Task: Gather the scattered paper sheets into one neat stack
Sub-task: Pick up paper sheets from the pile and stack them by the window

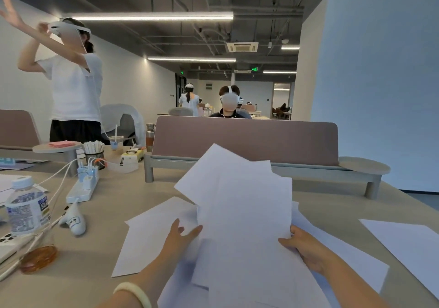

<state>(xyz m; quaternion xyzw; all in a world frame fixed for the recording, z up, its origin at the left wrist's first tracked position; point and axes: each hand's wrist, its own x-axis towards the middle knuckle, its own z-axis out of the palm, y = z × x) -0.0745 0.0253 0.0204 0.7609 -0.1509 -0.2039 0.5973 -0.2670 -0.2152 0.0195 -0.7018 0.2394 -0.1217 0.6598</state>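
Observation:
A loose, fanned bundle of white paper sheets (242, 208) is raised off the beige table (95, 248) in front of me. My left hand (180, 238) holds its left edge, fingers behind the sheets. My right hand (306, 248) grips the right edge, thumb on the front. More sheets lie flat on the table: one to the left under my left hand (147, 241), one under my right forearm (351, 260), and a separate sheet at the far right (403, 243).
On the left stand a water bottle (27, 210), a glass of amber liquid (38, 257), a power strip with cables (83, 186) and a white controller (74, 222). A low shelf with a brown divider (244, 141) crosses the table behind the papers. A person stands at the back left.

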